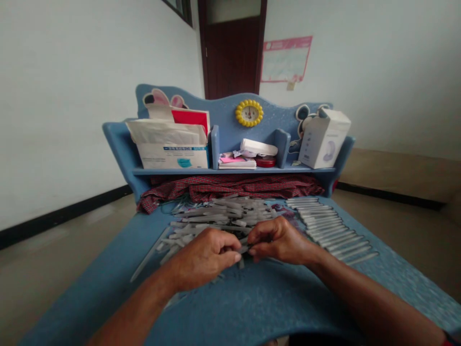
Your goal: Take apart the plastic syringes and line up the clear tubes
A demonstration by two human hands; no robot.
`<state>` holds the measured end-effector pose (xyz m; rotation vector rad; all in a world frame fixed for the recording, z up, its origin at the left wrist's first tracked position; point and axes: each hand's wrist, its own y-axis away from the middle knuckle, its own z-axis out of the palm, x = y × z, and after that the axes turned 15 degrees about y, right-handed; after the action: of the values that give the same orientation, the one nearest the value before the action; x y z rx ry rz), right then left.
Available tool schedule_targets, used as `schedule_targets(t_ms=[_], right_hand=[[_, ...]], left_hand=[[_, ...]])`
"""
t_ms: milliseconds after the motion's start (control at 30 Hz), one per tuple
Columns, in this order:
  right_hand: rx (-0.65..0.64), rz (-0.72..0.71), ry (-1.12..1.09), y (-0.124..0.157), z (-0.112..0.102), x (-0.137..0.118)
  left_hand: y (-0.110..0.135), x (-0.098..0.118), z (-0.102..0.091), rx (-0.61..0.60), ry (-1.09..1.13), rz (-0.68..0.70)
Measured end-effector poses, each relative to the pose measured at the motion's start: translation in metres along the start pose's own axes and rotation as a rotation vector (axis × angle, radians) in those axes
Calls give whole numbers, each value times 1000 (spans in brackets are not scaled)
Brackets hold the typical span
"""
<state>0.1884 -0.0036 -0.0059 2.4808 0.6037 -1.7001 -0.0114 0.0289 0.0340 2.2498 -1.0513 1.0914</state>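
Forearms: both [363,293] enter from the lower edge, nearest the viewer, and converge above the blue desk [252,307].

Left hand: [207,257] thumb and forefinger nearly closed, other fingers curled; whether its tips grip anything cannot be told.

Right hand: [281,240] thumb and fingertips drawn together on a small pale piece [244,249], which lies between the two hands at the near edge of the heap.

Heap: loose translucent parts [219,211], many of them slender, lying crosswise at mid-desk beyond and beneath the hands, with darker bits among them; judged to be the portion not yet dealt with, and plainly large.

Row at right: dark-edged clear tubes [334,230] laid side by side in a slanting file, apart from the right hand; their order suggests the completed portion.

Lone tube: one long pale length [149,254], aslant at the heap's left; its stage is uncertain.

Progress: judged to be under way, with a sizeable file set out, one piece in hand and much of the loose stock left.

Rear of desk: checked cloth [248,186] bunched beneath the shelf [173,171].
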Motion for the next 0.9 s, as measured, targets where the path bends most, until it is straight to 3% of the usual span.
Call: schedule_targets(t_ms=[233, 367, 567, 733, 900], right_hand=[[28, -72, 238, 3, 1, -3], [-26, -24, 221, 3, 2, -6], [-3, -19, 178, 1, 1, -1], [-36, -13, 291, 1, 1, -1], [-47, 9, 219, 2, 0, -2]], left_hand=[[-2, -1, 0, 28, -32, 9], [-3, 1, 0, 29, -46, 0], [-3, 1, -1, 42, -31, -33], [-3, -3, 1, 37, -19, -30], [-2, -2, 1, 34, -9, -8]])
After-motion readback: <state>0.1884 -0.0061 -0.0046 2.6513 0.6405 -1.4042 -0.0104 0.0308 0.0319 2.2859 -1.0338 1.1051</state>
